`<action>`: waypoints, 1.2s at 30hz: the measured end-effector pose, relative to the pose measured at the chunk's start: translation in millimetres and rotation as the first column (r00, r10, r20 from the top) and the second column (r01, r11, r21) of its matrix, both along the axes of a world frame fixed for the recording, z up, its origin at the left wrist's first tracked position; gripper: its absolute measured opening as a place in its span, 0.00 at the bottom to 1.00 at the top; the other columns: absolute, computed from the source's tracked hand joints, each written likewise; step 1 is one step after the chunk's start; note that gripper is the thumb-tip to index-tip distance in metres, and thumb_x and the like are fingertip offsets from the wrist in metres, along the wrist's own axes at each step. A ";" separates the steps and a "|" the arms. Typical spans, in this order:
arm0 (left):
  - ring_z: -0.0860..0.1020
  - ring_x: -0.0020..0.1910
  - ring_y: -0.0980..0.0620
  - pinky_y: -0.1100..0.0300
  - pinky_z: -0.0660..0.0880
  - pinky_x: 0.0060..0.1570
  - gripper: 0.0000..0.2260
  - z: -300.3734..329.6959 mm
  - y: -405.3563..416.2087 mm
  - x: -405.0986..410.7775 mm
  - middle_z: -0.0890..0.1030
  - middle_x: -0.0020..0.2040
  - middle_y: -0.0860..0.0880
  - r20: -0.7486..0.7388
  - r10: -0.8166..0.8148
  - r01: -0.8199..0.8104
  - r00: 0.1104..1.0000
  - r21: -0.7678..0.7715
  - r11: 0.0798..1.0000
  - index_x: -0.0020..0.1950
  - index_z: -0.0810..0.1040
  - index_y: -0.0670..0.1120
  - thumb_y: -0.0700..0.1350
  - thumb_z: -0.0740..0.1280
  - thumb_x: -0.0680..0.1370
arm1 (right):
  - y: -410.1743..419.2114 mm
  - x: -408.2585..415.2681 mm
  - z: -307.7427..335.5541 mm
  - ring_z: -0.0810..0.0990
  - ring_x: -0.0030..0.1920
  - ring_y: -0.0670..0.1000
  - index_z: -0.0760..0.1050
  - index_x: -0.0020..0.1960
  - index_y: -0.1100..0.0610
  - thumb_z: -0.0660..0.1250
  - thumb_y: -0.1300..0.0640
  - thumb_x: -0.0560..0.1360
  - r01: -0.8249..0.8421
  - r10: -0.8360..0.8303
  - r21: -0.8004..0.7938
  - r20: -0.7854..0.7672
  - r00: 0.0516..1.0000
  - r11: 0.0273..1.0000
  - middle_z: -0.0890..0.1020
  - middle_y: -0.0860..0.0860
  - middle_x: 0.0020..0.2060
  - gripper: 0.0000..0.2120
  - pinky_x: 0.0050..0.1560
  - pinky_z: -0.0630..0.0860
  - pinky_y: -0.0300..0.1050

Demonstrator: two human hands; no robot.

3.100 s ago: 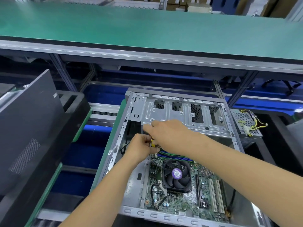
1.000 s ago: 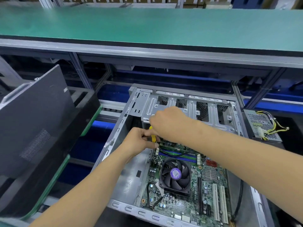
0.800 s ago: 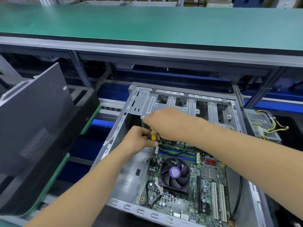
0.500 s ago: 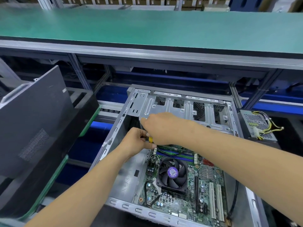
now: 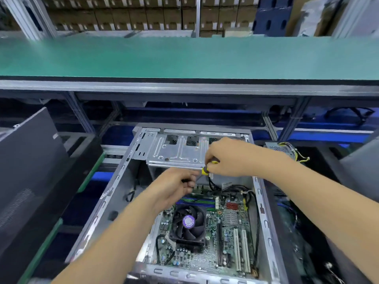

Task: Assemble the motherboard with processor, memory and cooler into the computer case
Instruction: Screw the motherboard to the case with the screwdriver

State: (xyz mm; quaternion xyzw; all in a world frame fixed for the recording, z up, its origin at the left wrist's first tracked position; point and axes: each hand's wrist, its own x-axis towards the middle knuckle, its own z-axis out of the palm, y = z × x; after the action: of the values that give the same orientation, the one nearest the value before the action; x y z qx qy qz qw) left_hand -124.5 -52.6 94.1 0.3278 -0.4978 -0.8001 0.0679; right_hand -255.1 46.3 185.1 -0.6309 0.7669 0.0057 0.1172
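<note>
An open grey computer case point(image 5: 114, 193) lies on its side in front of me. Inside it sits the green motherboard point(image 5: 227, 240) with a black cooler fan point(image 5: 187, 225) and memory sticks point(image 5: 200, 201). My right hand point(image 5: 229, 156) grips the yellow-and-black handle of a screwdriver point(image 5: 206, 169) above the board's far edge, just in front of the drive cage point(image 5: 176, 152). My left hand point(image 5: 174, 186) pinches the screwdriver's shaft near its tip; the tip itself is hidden by the fingers.
A dark side panel point(image 5: 28, 167) leans at the left. A power supply with yellow and black wires point(image 5: 287, 149) lies to the right of the case. A green-topped shelf point(image 5: 184, 58) spans above, with stacked boxes behind it.
Both hands and the screwdriver have lifted up and to the right, away from the board's far left corner. More of the board's upper edge and its cables now shows.
</note>
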 end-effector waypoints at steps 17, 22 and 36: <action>0.63 0.20 0.59 0.71 0.57 0.19 0.12 -31.1 23.4 -23.0 0.69 0.28 0.49 0.055 -0.003 -0.006 0.998 0.177 0.984 0.41 0.75 0.39 0.46 0.63 0.80 | 69.4 -33.2 2.5 0.65 0.24 0.46 0.80 0.45 0.46 0.63 0.47 0.75 0.148 -0.126 -0.148 0.148 0.981 0.978 0.73 0.47 0.25 0.09 0.28 0.66 0.38; 0.76 0.27 0.57 0.69 0.75 0.27 0.09 -32.3 20.6 -23.3 0.79 0.33 0.45 -0.016 0.065 -0.055 0.998 0.360 0.931 0.46 0.78 0.35 0.37 0.61 0.80 | 65.2 -34.7 4.2 0.69 0.25 0.45 0.80 0.46 0.46 0.63 0.46 0.75 0.166 -0.153 -0.133 0.099 0.983 0.977 0.79 0.48 0.30 0.08 0.29 0.69 0.40; 0.75 0.28 0.54 0.66 0.75 0.27 0.07 -36.2 17.1 -25.8 0.77 0.34 0.44 0.013 0.088 -0.083 0.996 0.482 0.872 0.45 0.78 0.36 0.39 0.65 0.78 | 62.0 -33.9 13.1 0.64 0.22 0.45 0.80 0.46 0.45 0.62 0.47 0.75 0.159 -0.135 -0.156 0.153 0.979 0.975 0.75 0.48 0.27 0.08 0.26 0.64 0.38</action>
State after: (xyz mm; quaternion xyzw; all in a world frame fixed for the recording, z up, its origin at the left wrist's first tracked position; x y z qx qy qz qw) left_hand -150.3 -35.4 57.9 0.3525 -0.2679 -0.8964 0.0218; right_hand -289.0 108.3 198.2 -0.5788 0.7990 -0.1121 0.1183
